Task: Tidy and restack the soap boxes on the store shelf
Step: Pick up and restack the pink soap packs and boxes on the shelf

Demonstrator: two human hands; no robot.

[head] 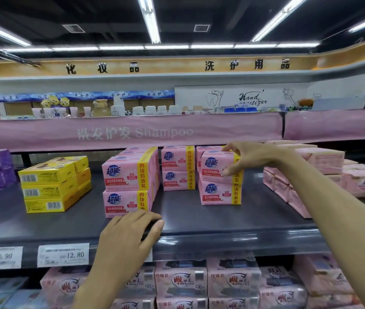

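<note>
Gripping the top soap box point(218, 165) of the right-hand pink stack point(220, 192) with the right hand point(247, 158) — thumb on the front face, fingers curled over the top rear edge. Resting the left hand point(132, 230) on the front lip of the dark shelf point(221, 221), fingers relaxed and holding nothing, just before the left pink stack point(126, 186). Between the two, further back, a middle pink stack point(178, 168) (two boxes high in front). Off to the left, well apart, yellow boxes point(50, 186); below the lip, a price tag point(63, 255) reading 12.80.
</note>
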